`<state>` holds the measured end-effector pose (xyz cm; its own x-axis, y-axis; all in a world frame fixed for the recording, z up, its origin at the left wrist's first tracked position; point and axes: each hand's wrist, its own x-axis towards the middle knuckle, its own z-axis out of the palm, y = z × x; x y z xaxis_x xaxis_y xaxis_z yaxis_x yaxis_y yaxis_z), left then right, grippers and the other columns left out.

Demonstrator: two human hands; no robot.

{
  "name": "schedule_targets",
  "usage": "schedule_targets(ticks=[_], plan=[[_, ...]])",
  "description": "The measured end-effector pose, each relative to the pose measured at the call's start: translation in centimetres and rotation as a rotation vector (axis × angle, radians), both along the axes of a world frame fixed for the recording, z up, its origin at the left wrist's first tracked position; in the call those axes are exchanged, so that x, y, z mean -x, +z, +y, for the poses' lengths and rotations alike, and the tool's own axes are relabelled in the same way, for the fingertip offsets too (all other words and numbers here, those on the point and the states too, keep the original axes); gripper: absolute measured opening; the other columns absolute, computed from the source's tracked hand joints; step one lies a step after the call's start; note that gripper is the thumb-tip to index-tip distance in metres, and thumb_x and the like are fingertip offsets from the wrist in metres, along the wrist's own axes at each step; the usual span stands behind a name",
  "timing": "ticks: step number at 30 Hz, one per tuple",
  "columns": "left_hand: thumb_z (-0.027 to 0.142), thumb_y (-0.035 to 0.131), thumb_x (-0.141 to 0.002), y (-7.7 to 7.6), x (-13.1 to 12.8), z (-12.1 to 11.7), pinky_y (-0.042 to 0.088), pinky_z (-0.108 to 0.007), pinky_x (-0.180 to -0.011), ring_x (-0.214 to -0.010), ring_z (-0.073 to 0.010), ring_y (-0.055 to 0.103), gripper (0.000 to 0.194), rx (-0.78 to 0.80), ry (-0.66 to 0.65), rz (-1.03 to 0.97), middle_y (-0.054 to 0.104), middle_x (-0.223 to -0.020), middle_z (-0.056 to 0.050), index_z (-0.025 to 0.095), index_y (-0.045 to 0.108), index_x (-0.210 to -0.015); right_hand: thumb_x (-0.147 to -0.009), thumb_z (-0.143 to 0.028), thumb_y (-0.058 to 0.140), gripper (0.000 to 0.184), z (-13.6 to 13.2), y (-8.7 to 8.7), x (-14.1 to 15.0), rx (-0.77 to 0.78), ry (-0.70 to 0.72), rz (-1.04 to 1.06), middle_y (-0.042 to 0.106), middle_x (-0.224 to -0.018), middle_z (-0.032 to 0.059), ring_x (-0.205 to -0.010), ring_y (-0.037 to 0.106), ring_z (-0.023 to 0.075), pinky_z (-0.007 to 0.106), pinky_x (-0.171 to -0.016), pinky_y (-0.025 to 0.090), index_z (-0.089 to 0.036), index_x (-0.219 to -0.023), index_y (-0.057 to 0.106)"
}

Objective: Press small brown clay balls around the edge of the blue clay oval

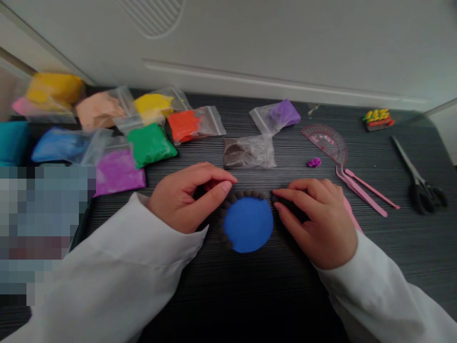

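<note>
On the dark table lies a flat blue clay disc [249, 225]. Small dark clay balls [224, 223] line its left and upper edge, side by side. My right hand [317, 221], just right of the disc, pinches a small dark clay ball [274, 197] between thumb and index finger. At the disc's upper left is my left hand [194, 197], curled with thumb and index tips close together and nothing visible in them. Behind the hands lies a clear bag [249, 151] with dark clay inside.
Bagged clay stands left: green [152, 145], purple [119, 171], orange [185, 126], blue [62, 145]. A violet bag [283, 114] is at the back. Rightward are a pink protractor [328, 140], pink tweezers [362, 193], scissors [419, 183] and a purple clay piece [314, 162].
</note>
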<state>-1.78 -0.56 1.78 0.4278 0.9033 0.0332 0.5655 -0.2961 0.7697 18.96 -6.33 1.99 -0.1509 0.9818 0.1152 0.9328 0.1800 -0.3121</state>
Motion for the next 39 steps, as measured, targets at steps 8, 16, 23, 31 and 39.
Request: schedule_targets(ticks=[8, 16, 23, 31, 39], plan=[[0.028, 0.048, -0.074, 0.0, 0.1, -0.1, 0.043, -0.021, -0.061, -0.068, -0.0109, 0.055, 0.018, -0.013, 0.001, -0.001, 0.061, -0.076, -0.001, 0.018, 0.061, -0.083, -0.072, -0.031, 0.054, 0.018, 0.1, 0.2, 0.0, -0.029, 0.003, -0.017, 0.057, -0.087, 0.0029, -0.08, 0.048, 0.0185, 0.036, -0.072, 0.031, -0.025, -0.088, 0.062], [0.026, 0.05, -0.072, -0.2, 0.0, 0.0, 0.042, -0.022, -0.06, -0.066, -0.0113, 0.053, 0.017, -0.065, -0.049, -0.001, 0.06, -0.072, -0.001, 0.019, 0.061, -0.083, -0.072, -0.03, 0.054, 0.016, 0.1, 0.3, -0.1, -0.041, 0.04, -0.005, 0.057, -0.086, 0.0039, -0.079, 0.048, 0.0189, 0.036, -0.07, 0.03, -0.023, -0.084, 0.062], [0.026, 0.05, -0.072, -0.3, -0.4, -0.1, 0.041, -0.027, -0.071, -0.076, -0.0138, 0.052, 0.019, -0.134, -0.127, 0.03, 0.06, -0.079, -0.002, 0.021, 0.064, -0.084, -0.073, -0.032, 0.053, 0.016, 0.3, 0.3, 0.5, -0.061, 0.046, 0.029, 0.057, -0.086, 0.0019, -0.078, 0.048, 0.0176, 0.036, -0.07, 0.029, -0.027, -0.086, 0.063], [0.028, 0.05, -0.073, -0.8, -0.9, -0.3, 0.038, -0.031, -0.075, -0.08, -0.0155, 0.049, 0.024, -0.248, -0.166, 0.099, 0.056, -0.084, -0.003, 0.026, 0.062, -0.094, -0.074, -0.036, 0.052, 0.019, 0.5, 0.1, 1.2, -0.079, 0.038, 0.024, 0.057, -0.086, 0.0019, -0.079, 0.047, 0.018, 0.037, -0.072, 0.027, -0.028, -0.087, 0.063], [0.028, 0.048, -0.074, -0.9, -0.9, -0.3, 0.037, -0.034, -0.075, -0.081, -0.0174, 0.047, 0.026, -0.293, -0.241, 0.139, 0.055, -0.088, -0.004, 0.029, 0.061, -0.096, -0.074, -0.032, 0.051, 0.019, 0.5, -0.2, 1.4, -0.086, 0.051, 0.013, 0.057, -0.087, 0.0016, -0.08, 0.046, 0.0179, 0.037, -0.074, 0.026, -0.028, -0.089, 0.062]])
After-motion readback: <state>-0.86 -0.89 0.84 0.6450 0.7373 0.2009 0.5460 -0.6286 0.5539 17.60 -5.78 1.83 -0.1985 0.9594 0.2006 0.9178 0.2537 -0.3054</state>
